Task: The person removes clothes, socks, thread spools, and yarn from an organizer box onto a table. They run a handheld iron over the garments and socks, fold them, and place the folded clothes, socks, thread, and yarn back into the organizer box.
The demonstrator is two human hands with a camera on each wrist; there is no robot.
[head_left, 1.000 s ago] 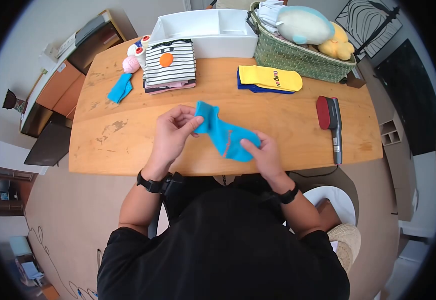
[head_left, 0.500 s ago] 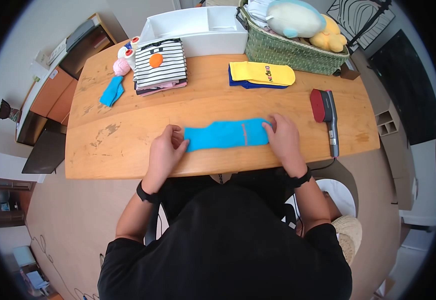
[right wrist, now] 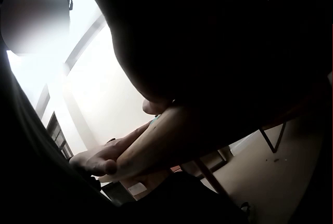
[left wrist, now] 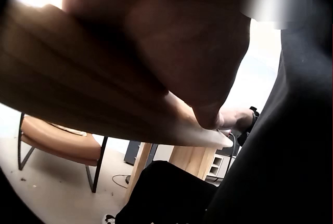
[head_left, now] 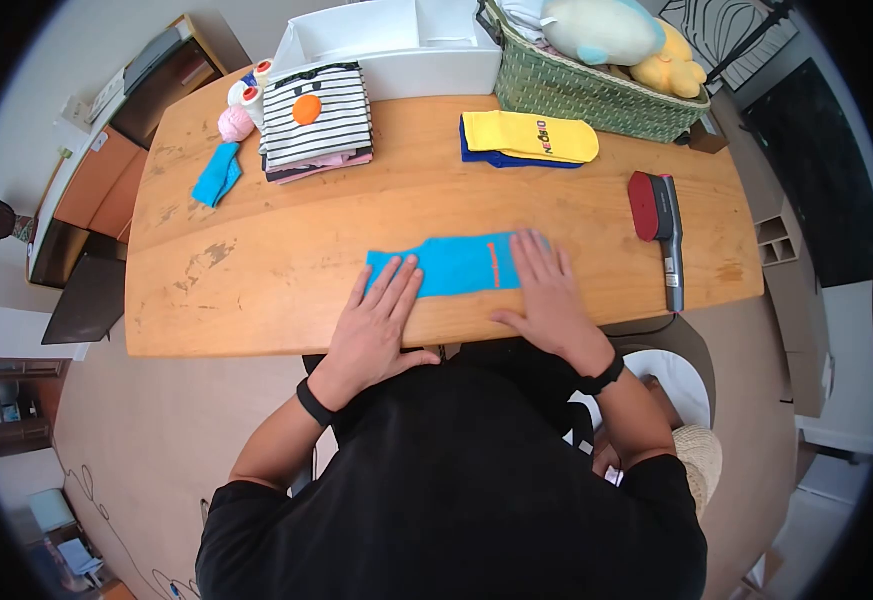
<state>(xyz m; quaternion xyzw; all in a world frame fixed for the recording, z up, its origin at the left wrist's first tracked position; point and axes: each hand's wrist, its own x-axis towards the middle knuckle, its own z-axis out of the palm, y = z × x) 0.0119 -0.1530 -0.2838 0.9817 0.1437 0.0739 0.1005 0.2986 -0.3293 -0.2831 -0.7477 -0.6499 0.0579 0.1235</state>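
Observation:
A bright blue sock [head_left: 451, 266] with an orange line near its right end lies flat and lengthwise on the wooden table [head_left: 286, 300], in the head view. My left hand [head_left: 371, 325] rests palm down at the sock's left end, fingers straight over its lower edge and thumb spread out at the table's front edge. Across the right end of the sock lies my right hand [head_left: 553, 300], fingers extended and covering that end. In the left wrist view my left hand [left wrist: 192, 42] shows dark and close. The right wrist view is mostly dark, with my left hand [right wrist: 99, 159] beyond the table edge.
Folded striped clothes [head_left: 316, 120], a second blue sock [head_left: 218, 175] and a pink yarn ball [head_left: 235, 124] lie at the left. Behind stand a white divided box [head_left: 426, 75] and a green basket [head_left: 596, 100]. Yellow socks [head_left: 526, 135] and a corded red-and-grey handheld appliance [head_left: 668, 240] are at the right.
The sock went from being held up and bent between both hands to lying stretched on the table. Both hands have let go of its ends and now lie flat on it.

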